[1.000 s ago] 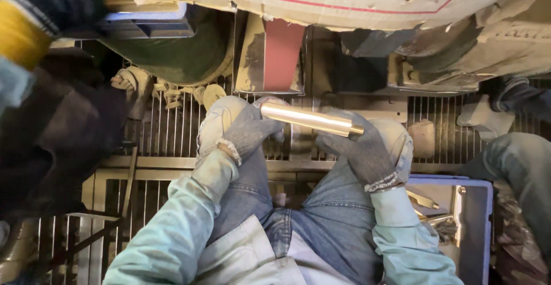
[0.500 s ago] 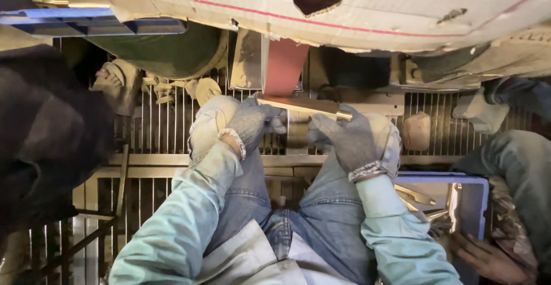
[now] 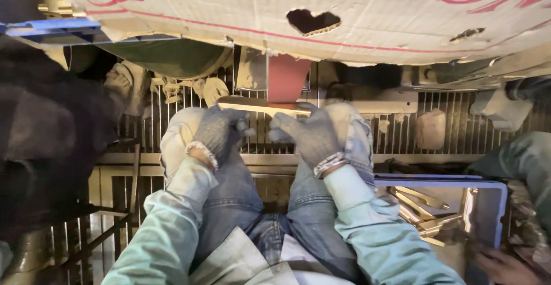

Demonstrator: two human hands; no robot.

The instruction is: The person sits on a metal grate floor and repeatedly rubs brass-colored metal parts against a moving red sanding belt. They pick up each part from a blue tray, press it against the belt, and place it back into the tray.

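My left hand (image 3: 221,133) and right hand (image 3: 307,136) each grip an end of the brass rod (image 3: 261,106), level against the red belt (image 3: 285,78) just beyond my knees. I'd press evenly and keep fingers off the belt.

Both hands are wearing grey knit gloves: left hand (image 3: 221,133), right hand (image 3: 307,138), each cuff showing a pale speckled edge. The rod (image 3: 261,106) between them is showing brass-gold. The belt (image 3: 285,78) beyond is showing dull red. The far cardboard sheet (image 3: 367,15) is showing off-white with red lines. The sleeves (image 3: 172,233) are appearing pale green, the jeans (image 3: 241,199) blue. The near-right tray (image 3: 442,183) is showing blue-grey.
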